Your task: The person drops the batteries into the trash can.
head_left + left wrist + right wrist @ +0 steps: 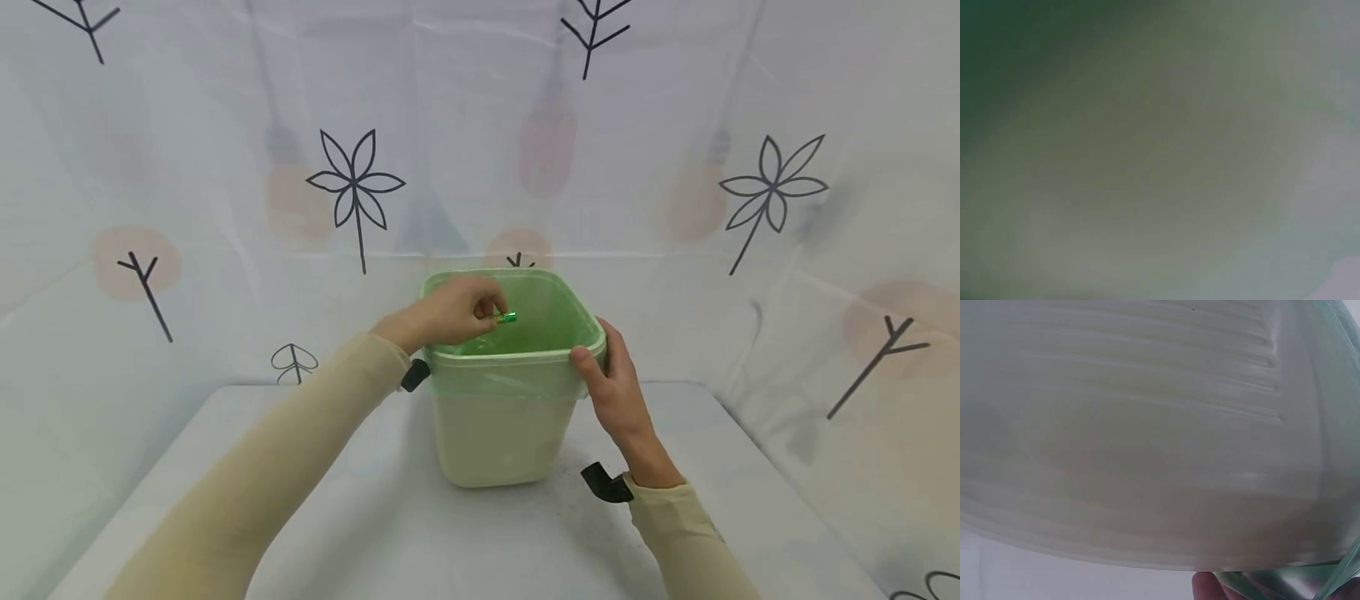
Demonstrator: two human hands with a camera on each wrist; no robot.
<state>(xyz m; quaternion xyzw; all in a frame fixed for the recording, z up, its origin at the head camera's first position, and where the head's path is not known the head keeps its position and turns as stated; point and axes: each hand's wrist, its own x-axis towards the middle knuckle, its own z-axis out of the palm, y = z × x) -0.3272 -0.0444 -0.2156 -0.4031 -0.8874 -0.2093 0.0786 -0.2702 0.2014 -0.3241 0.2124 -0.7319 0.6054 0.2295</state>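
A pale green trash bin stands upright with a thin green plastic liner folded over its rim. Over the bin's opening, my left hand pinches a small shiny green cylinder, which looks like a battery. My right hand grips the bin's rim at the right, thumb on the near side. In the right wrist view, the ribbed bin wall fills most of the picture, with fingertips at the liner below. The left wrist view is too blurred to read.
The bin stands on a white-covered table. Behind and beside it hangs a white cloth printed with dark plant drawings and pale pink patches. The bin's floor is hidden from view.
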